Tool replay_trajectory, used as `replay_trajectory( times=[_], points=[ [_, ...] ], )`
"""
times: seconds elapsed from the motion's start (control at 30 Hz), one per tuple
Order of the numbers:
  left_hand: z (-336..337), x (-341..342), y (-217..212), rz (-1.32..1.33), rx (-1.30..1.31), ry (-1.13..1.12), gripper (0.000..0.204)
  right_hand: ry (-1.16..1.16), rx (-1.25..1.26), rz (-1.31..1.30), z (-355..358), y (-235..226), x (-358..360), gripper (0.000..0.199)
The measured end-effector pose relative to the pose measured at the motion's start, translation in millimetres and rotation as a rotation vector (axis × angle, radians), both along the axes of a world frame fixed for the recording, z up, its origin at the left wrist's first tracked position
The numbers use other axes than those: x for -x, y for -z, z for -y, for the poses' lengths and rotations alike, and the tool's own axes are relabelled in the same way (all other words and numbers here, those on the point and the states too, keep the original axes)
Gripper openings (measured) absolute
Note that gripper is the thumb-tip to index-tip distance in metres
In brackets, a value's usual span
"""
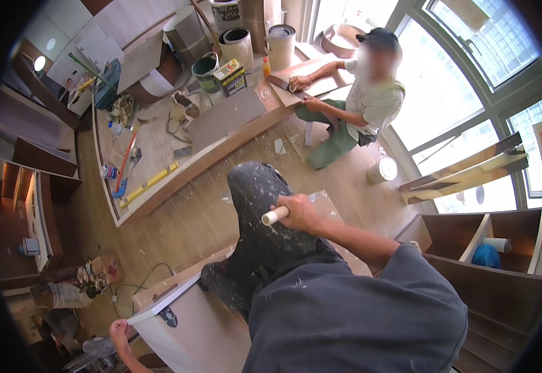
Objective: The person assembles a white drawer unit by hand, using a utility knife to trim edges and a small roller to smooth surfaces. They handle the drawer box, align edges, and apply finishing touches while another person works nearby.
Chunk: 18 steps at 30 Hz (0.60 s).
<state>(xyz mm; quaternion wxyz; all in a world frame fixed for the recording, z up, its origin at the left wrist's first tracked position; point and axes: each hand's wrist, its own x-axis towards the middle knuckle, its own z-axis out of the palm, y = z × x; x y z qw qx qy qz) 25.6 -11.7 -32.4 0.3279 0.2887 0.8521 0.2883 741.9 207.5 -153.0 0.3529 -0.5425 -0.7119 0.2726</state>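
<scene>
My right hand (297,213) is closed around a pale, cream-coloured cylinder (275,216), like a short rod or tube. It is held above my paint-spattered dark trousers; the rest of it is hidden in my fist. At the lower left, my left hand (120,334) pinches the corner of a pale panel (206,323) with a white strip (164,298) along its edge. The panel stretches from that hand to beside my leg. A small dark piece (168,316) lies against it near the strip.
A co-worker (370,93) crouches at a low wooden platform (221,140), both hands on a board. On it are a yellow level (150,184), a green bucket (206,73) and several tins. A white bucket (383,170) stands by the windows. Open shelving (470,248) is at right.
</scene>
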Motion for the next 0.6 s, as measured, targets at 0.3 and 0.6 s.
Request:
replay_trajectory(
  times=[0.3,0.6],
  points=[
    [9,-7,3,-0.116,-0.03,0.116,0.012,0.004,0.034,0.0,6,2,-1,0.028],
    [23,-31,46,-0.784,0.01,0.297,0.03,0.017,0.013,-0.015,4,2,-2,0.027]
  ],
)
